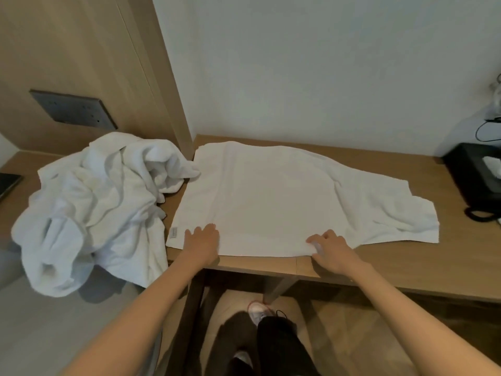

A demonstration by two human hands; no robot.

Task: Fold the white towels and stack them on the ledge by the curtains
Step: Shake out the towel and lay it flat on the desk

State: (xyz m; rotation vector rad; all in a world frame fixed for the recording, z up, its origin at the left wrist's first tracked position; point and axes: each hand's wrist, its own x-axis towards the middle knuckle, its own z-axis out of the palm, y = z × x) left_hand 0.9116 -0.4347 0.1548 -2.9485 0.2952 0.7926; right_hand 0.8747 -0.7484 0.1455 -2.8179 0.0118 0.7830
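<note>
Our left hand (202,238) presses flat on the spread towel (271,196); our right hand (329,248) touches its near edge, grip unclear; folding barely begun, the pile (92,202) waits

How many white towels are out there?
2 for certain: a flat towel spread on the desk, and a crumpled heap at its left; the heap may hide more.

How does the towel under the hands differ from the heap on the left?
The spread towel lies mostly flat on the desk; the crumpled heap is bunched in folds. The spread towel sits wholly on top; the crumpled heap droops over the front edge. The left hand and right hand touch the spread towel, not the crumpled heap. Both are white.
</note>
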